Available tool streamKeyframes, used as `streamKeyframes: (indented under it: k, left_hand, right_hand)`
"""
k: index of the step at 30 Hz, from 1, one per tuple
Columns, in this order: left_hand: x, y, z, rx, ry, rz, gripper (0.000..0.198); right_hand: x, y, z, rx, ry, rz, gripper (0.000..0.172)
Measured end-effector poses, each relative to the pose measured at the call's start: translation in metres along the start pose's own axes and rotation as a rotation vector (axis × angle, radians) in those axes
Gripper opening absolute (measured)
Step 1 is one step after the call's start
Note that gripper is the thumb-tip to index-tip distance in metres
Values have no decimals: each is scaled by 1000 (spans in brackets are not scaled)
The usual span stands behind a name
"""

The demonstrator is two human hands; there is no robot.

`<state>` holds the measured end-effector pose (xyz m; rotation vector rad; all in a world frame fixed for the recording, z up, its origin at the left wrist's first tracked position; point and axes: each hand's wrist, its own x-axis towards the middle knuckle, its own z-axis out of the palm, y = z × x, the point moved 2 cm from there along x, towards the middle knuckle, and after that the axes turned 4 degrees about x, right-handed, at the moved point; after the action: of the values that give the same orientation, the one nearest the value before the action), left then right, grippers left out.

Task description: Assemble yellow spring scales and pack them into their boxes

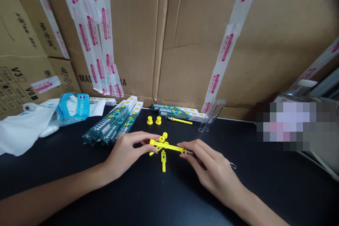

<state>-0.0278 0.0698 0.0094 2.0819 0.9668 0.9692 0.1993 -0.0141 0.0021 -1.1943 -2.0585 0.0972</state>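
My left hand point(132, 148) pinches the capped left end of a yellow spring-scale rod point(169, 146). At its other end, my right hand point(209, 166) is closed around a metal part that looks like a spring. A wire hook point(232, 165) pokes out beyond the right hand. Below and behind the rod lie a yellow slotted piece point(163, 161) and several small yellow caps and rings point(165, 135). Two yellow caps point(149, 120) stand farther back. Another yellow rod with a metal end point(180, 120) lies near the boxes.
Green spring-scale boxes point(119, 123) are piled at the left, and more boxes point(180, 113) lie against the cardboard wall point(132, 24). Clear tubes point(213, 114) lean at the back. White and blue plastic packaging point(71, 109) sits far left on the black table point(148, 201).
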Motion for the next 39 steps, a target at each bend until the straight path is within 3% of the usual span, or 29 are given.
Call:
streamKeyframes:
  k: [5, 10, 14, 18, 23, 32, 35, 39]
  left_hand:
    - [0, 0, 0, 18, -14, 10, 20]
    - [-3, 1, 1, 21, -68, 110, 19]
    - [-4, 2, 3, 41, -91, 141, 21]
    - [-4, 2, 5, -6, -123, 125, 35]
    - [-5, 2, 6, -12, -156, 90, 29]
    - [-6, 8, 4, 128, -73, 481, 26]
    - [-7, 9, 4, 136, -73, 535, 27]
    - [-9, 8, 4, 107, -97, 508, 23]
  right_hand:
    - [0, -6, 1, -58, -49, 21, 24]
    - [0, -13, 8, -242, -144, 0, 30]
    - [0, -14, 12, -336, -82, -38, 32]
    - [1, -12, 11, -309, -8, -7, 30]
    - [-1, -11, 13, -221, -32, -45, 30]
    - [-5, -16, 14, -210, -86, -135, 32]
    - [-4, -18, 13, -234, -81, -150, 33]
    - [-5, -21, 11, -358, -32, -213, 31]
